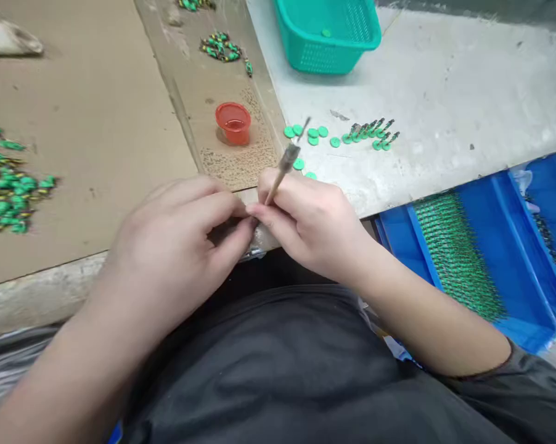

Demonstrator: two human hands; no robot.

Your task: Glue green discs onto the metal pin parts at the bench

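Observation:
My right hand [317,219] is closed round a thin wooden-handled tool [285,165], perhaps a brush, whose dark collar and narrow tip point up and away from me. The fingertips of my left hand [176,231] are pinched together and meet those of the right at the table's near edge. Whatever lies between them is hidden. Just beyond my hands stands a small red cup [234,124] with liquid in it. Green discs [312,137] lie loose past my right hand, and several with dark upright stems [370,131] stand in a row beside them.
A green basket [331,55] sits at the back. Piles of green-and-yellow small parts lie on the brown board, one at left [10,191] and one farther off [220,47]. Blue trays [500,228] at right hold rows of green pieces. A rolled white item [10,39] lies far left.

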